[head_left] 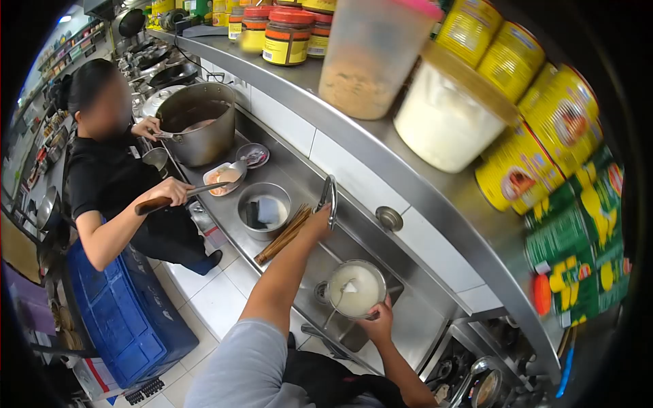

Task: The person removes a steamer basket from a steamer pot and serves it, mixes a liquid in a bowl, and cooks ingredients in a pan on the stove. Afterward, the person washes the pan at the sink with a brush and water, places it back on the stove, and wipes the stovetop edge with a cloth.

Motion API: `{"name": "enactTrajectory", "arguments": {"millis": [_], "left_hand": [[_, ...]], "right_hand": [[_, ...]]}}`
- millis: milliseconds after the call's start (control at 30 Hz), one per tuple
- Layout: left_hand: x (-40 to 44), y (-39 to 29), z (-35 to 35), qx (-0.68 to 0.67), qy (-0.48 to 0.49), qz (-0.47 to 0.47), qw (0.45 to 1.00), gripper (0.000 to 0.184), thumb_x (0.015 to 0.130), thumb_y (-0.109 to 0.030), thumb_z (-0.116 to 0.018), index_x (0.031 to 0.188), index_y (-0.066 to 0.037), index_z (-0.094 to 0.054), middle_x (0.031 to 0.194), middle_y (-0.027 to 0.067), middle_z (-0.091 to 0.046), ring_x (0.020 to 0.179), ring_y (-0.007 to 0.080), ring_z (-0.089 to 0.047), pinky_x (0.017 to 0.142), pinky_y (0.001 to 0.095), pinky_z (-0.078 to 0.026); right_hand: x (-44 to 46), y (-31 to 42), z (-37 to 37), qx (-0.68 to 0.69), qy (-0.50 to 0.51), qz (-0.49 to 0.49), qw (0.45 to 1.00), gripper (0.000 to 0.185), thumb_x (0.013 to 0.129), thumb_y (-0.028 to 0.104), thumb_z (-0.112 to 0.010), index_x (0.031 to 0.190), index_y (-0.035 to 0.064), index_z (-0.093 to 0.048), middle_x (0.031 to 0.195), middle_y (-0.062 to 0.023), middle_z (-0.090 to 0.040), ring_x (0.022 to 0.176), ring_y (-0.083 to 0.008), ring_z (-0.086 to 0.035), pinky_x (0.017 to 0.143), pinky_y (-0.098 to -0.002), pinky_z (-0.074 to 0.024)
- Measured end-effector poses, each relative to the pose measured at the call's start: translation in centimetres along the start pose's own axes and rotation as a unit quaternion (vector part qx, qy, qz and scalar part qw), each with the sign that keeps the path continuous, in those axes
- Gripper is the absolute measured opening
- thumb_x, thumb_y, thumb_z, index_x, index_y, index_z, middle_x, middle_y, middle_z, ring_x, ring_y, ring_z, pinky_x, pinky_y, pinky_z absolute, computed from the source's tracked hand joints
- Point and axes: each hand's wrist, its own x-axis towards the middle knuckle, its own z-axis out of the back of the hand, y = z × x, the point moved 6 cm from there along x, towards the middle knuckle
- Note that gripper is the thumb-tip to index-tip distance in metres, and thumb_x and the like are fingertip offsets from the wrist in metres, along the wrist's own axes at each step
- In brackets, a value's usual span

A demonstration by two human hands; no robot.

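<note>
My left hand point(322, 223) reaches across to the curved metal faucet point(332, 197) and closes on its lower part; the fingertips are partly hidden. In my right hand point(378, 321) is the rim of a round bowl point(385, 280), held over the sink point(408, 299). Cloudy whitish liquid fills it, with a bright white patch near the middle. A thin pale streak runs from the bowl toward the lower left; I cannot tell whether it is liquid or a utensil. Beside my left forearm lies a bundle of thin brown sticks point(282, 238).
A co-worker point(102, 163) stands at left, holding a ladle point(231, 175) and touching a large stockpot point(221, 126). A metal pot point(248, 228) with a dark item sits on the counter. An overhead shelf point(435, 197) carries jars, tubs and cans. A blue crate point(129, 306) stands on the floor.
</note>
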Motion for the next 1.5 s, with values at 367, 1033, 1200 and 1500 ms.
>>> {"name": "enactTrajectory", "arguments": {"millis": [367, 1033, 1200, 1500], "left_hand": [[2.4, 1.0, 0.0, 0.209, 0.197, -0.083, 0.954, 0.023, 0.089, -0.021, -0.059, 0.099, -0.009, -0.075, 0.103, 0.0130, -0.075, 0.095, 0.0296, -0.074, 0.082, 0.0441, -0.059], [6.1, 0.5, 0.0, 0.214, 0.179, -0.053, 0.959, 0.021, 0.092, -0.016, -0.057, 0.093, -0.011, -0.077, 0.101, 0.0135, -0.075, 0.094, 0.0299, -0.074, 0.080, 0.0413, -0.060], [6.6, 0.5, -0.2, 0.162, 0.133, 0.052, 0.976, 0.021, 0.092, -0.016, -0.057, 0.093, -0.009, -0.077, 0.099, 0.0155, -0.075, 0.093, 0.0323, -0.074, 0.080, 0.0434, -0.059], [-13.4, -11.6, 4.6, 0.073, 0.139, 0.112, 0.981, 0.032, 0.091, -0.032, -0.061, 0.097, -0.001, -0.068, 0.094, 0.0237, -0.072, 0.090, 0.0421, -0.070, 0.081, 0.0527, -0.056]], "right_hand": [[7.7, -1.4, -8.6, 0.033, 0.024, -0.048, 0.998, 0.050, 0.054, 0.006, -0.097, 0.073, 0.0037, -0.050, 0.146, -0.0258, -0.045, 0.110, -0.0288, -0.068, 0.081, -0.0349, -0.0614], [8.5, -3.5, -10.0, 0.012, 0.026, -0.010, 1.000, 0.050, 0.057, 0.001, -0.095, 0.076, 0.0049, -0.049, 0.144, -0.0186, -0.043, 0.114, -0.0250, -0.064, 0.086, -0.0346, -0.0600], [6.9, -0.7, -8.0, 0.000, 0.008, -0.017, 1.000, 0.052, 0.055, 0.007, -0.098, 0.076, 0.0054, -0.050, 0.143, -0.0222, -0.046, 0.116, -0.0299, -0.063, 0.088, -0.0389, -0.0591], [-1.0, -2.3, 2.4, -0.071, -0.082, 0.021, 0.994, 0.056, 0.052, 0.013, -0.099, 0.074, 0.0065, -0.047, 0.132, -0.0227, -0.054, 0.115, -0.0363, -0.062, 0.082, -0.0386, -0.0573]]}}
